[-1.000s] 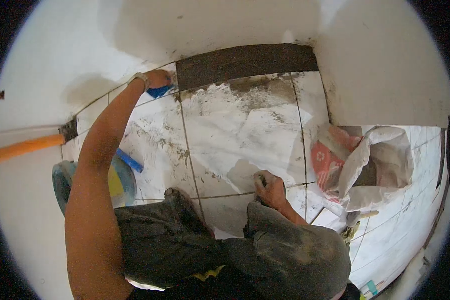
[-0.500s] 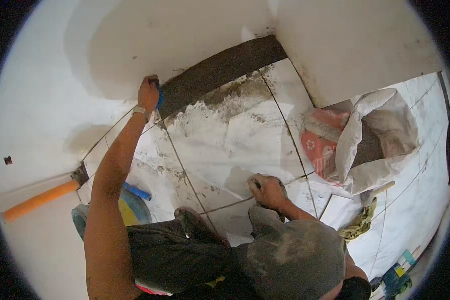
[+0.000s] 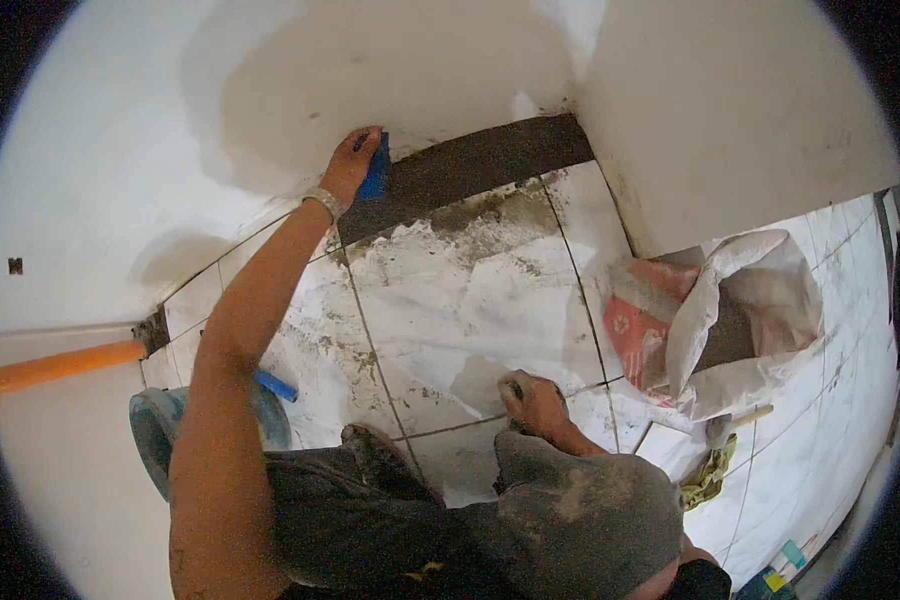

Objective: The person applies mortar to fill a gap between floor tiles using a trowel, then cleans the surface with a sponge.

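My left hand (image 3: 354,160) is stretched out to the base of the wall, its fingers closed on a flat blue spreader (image 3: 375,172). The spreader stands on edge against the left end of a dark strip of mortar-like material (image 3: 485,155). This strip runs along the wall to the corner. By my bent knee, my right hand (image 3: 535,405) is curled low over the floor. What its fingers hold, if anything, is hidden. Below the strip lie white floor tiles (image 3: 470,300), smeared with grey-brown residue near the strip.
An open sack (image 3: 660,310) of dark powder stands at the right. Beside it are a wooden-handled tool (image 3: 753,416) and a yellowish cloth (image 3: 710,475). At left are a bucket (image 3: 155,440), a blue handle (image 3: 276,386) and an orange pipe (image 3: 65,366) by the wall.
My left hand has moved right along the strip with the blue spreader, which now shows more of its flat face. My right hand stays by the knee. The view has shifted slightly.
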`<state>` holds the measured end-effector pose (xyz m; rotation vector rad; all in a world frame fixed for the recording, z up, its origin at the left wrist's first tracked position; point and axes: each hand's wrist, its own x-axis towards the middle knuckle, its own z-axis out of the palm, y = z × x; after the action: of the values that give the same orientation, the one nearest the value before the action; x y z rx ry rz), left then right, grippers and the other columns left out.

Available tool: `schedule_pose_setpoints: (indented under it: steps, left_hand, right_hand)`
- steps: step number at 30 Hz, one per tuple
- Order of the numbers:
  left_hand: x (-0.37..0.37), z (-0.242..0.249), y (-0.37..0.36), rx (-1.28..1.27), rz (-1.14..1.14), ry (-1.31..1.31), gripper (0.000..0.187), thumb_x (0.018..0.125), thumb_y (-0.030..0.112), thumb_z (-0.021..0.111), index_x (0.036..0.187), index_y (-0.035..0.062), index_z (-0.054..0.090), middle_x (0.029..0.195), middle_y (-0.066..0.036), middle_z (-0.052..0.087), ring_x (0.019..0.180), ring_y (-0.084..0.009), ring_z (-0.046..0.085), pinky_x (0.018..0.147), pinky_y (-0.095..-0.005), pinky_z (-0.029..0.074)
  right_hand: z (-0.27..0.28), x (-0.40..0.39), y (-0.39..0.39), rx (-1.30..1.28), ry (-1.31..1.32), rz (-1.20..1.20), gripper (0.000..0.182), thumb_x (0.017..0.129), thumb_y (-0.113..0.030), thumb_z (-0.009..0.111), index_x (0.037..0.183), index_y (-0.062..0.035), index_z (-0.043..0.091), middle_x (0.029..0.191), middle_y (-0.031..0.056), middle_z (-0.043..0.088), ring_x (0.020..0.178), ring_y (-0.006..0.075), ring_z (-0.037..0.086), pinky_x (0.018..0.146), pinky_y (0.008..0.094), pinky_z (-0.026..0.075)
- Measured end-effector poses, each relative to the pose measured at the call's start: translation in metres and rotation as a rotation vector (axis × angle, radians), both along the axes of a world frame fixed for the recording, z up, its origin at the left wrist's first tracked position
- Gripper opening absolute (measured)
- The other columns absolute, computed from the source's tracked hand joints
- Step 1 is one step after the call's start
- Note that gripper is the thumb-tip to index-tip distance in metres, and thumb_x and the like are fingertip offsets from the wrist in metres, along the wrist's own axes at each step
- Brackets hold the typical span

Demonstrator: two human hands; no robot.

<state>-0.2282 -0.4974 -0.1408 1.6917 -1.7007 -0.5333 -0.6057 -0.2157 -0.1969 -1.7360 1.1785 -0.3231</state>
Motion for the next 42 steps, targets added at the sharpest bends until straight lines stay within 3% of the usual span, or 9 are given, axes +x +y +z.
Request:
schedule_pose_setpoints:
  steps: [2, 6, 9, 12, 14, 16, 26, 36, 42]
  left_hand:
    - [-0.007, 0.045, 0.023, 0.496, 0.178, 0.690, 0.046, 0.091, 0.045, 0.055, 0.110, 0.0032, 0.055, 0.088, -0.007, 0.059, 0.077, -0.0171, 0.060, 0.069, -0.0293, 0.052]
    - [0.071, 0.143, 0.096, 0.597, 0.063, 0.547, 0.050, 0.087, 0.045, 0.060, 0.115, 0.0040, 0.054, 0.089, -0.006, 0.064, 0.072, -0.0115, 0.061, 0.063, -0.0250, 0.052]
    - [0.115, 0.249, 0.207, 0.313, 0.410, 0.411, 0.049, 0.088, 0.044, 0.057, 0.115, 0.0034, 0.053, 0.089, -0.007, 0.065, 0.076, -0.0121, 0.063, 0.064, -0.0243, 0.053]
    - [0.207, 0.291, 0.352, 0.248, 0.699, 0.278, 0.041, 0.090, 0.039, 0.053, 0.114, 0.0051, 0.055, 0.093, -0.006, 0.065, 0.088, -0.0177, 0.064, 0.072, -0.0311, 0.053]
    - [0.255, 0.283, 0.450, 0.128, 0.405, -0.828, 0.028, 0.091, 0.029, 0.050, 0.107, 0.0066, 0.055, 0.097, -0.013, 0.061, 0.095, -0.0252, 0.060, 0.085, -0.0376, 0.049]
    - [0.311, 0.234, 0.533, 0.612, 0.400, -0.923, 0.023, 0.090, 0.022, 0.046, 0.104, 0.0057, 0.057, 0.102, -0.018, 0.060, 0.098, -0.0332, 0.057, 0.089, -0.0433, 0.044]
    - [0.358, -0.036, 0.627, 1.178, 0.328, -0.710, 0.030, 0.090, 0.027, 0.044, 0.106, 0.0054, 0.056, 0.114, -0.021, 0.055, 0.104, -0.0366, 0.052, 0.088, -0.0453, 0.044]
    - [0.353, 0.011, 0.649, 1.207, 0.523, -0.322, 0.040, 0.090, 0.032, 0.043, 0.122, 0.0085, 0.049, 0.125, -0.017, 0.050, 0.114, -0.0317, 0.049, 0.094, -0.0448, 0.042]
    - [0.332, 0.139, 0.648, 0.688, 0.908, 0.657, 0.048, 0.090, 0.035, 0.043, 0.131, 0.0104, 0.046, 0.132, -0.015, 0.048, 0.120, -0.0288, 0.046, 0.098, -0.0444, 0.041]
  right_hand:
    - [0.002, 0.001, 0.000, -0.082, 0.003, -0.007, 0.018, 0.085, -0.017, 0.058, 0.096, -0.0041, 0.062, 0.080, 0.0173, 0.065, 0.073, 0.0329, 0.065, 0.067, 0.0393, 0.051]
    - [-0.006, -0.001, 0.001, 0.038, 0.044, -0.008, 0.023, 0.084, -0.022, 0.057, 0.099, -0.0051, 0.061, 0.083, 0.0182, 0.065, 0.076, 0.0361, 0.064, 0.071, 0.0429, 0.050]
    - [0.015, 0.011, -0.004, 0.283, 0.013, -0.089, 0.024, 0.084, -0.025, 0.057, 0.095, -0.0050, 0.062, 0.084, 0.0179, 0.065, 0.077, 0.0379, 0.063, 0.070, 0.0443, 0.050]
    - [-0.034, -0.001, 0.008, -0.271, 0.002, 0.062, 0.024, 0.084, -0.027, 0.059, 0.090, -0.0042, 0.063, 0.074, 0.0134, 0.064, 0.066, 0.0277, 0.064, 0.061, 0.0375, 0.050]
    - [-0.039, 0.007, 0.003, -0.515, 0.014, 0.163, 0.025, 0.085, -0.028, 0.059, 0.089, -0.0040, 0.063, 0.070, 0.0107, 0.064, 0.063, 0.0241, 0.064, 0.059, 0.0356, 0.050]
    - [0.011, 0.021, -0.002, 0.204, -0.035, -0.070, 0.025, 0.082, -0.027, 0.063, 0.094, -0.0049, 0.064, 0.073, 0.0108, 0.066, 0.060, 0.0183, 0.060, 0.055, 0.0341, 0.048]
    - [-0.019, 0.004, 0.004, 0.032, 0.063, -0.066, 0.029, 0.086, -0.027, 0.061, 0.095, 0.0008, 0.063, 0.073, 0.0099, 0.065, 0.062, 0.0164, 0.060, 0.058, 0.0327, 0.048]
    - [0.001, 0.022, 0.001, 0.080, 0.090, -0.163, 0.027, 0.085, -0.024, 0.060, 0.096, 0.0017, 0.062, 0.070, 0.0141, 0.064, 0.063, 0.0203, 0.061, 0.060, 0.0354, 0.049]
    - [0.007, 0.011, -0.008, 0.312, 0.107, -0.144, 0.027, 0.085, -0.025, 0.057, 0.100, -0.0037, 0.063, 0.073, 0.0152, 0.065, 0.066, 0.0249, 0.064, 0.064, 0.0367, 0.050]
